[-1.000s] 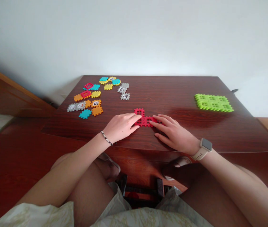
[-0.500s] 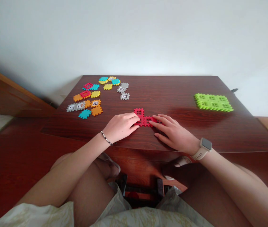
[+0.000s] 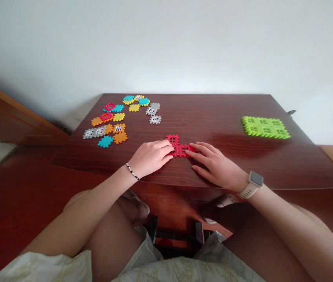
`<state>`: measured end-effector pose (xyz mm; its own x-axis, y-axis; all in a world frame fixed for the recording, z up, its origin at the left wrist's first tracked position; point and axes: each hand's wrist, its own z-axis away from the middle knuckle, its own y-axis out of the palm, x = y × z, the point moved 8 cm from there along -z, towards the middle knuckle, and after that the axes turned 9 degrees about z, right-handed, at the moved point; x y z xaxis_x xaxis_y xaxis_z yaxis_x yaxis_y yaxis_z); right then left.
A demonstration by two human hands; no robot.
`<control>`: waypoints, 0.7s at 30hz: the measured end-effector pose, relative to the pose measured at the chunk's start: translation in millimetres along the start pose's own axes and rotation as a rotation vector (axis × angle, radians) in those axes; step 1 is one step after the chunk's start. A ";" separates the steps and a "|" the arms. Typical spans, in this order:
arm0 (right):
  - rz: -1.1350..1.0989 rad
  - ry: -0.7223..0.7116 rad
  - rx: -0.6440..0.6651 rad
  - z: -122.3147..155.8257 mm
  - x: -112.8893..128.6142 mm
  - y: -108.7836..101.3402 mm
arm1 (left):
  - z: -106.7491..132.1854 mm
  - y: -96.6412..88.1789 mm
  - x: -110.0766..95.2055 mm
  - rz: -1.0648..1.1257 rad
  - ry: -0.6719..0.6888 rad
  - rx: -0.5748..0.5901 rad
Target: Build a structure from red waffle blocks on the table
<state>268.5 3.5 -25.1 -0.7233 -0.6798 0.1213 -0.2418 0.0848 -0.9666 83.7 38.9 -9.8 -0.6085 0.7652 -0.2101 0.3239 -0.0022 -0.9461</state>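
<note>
Near the table's front edge lie several red interlocking window tiles [image 3: 183, 150], flat and joined side by side, with one set above the left end. My left hand [image 3: 151, 156] is closed at that left end, thumb and fingers at the tile's edge. From the other side my right hand [image 3: 213, 162] lies over the right part, its fingers stretched and spread. Its index and middle fingertips touch the red tiles, while the thumb rests apart on the table. That hand hides some of the right end.
Loose tiles lie at the back left, among them a blue tile [image 3: 105, 141], an orange tile [image 3: 120, 137], a yellow tile [image 3: 133, 107] and a grey window tile [image 3: 155, 120]. A green panel of joined window tiles [image 3: 264, 127] sits on the right of the dark wooden table [image 3: 201, 113].
</note>
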 end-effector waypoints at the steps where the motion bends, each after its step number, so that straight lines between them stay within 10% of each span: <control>1: -0.001 0.001 0.000 0.0 0.0 -0.1 | -0.1 0.1 -0.1 -0.008 0.001 -0.001; 21: -0.022 0.008 -0.001 0.2 -0.4 -0.3 | -0.5 4.9 -4.4 -0.011 -0.004 -0.012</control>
<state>269.0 3.6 -24.9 -0.7229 -0.6758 0.1439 -0.2581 0.0708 -0.9635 88.4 35.9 -13.4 -0.6146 0.7629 -0.2008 0.3262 0.0140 -0.9452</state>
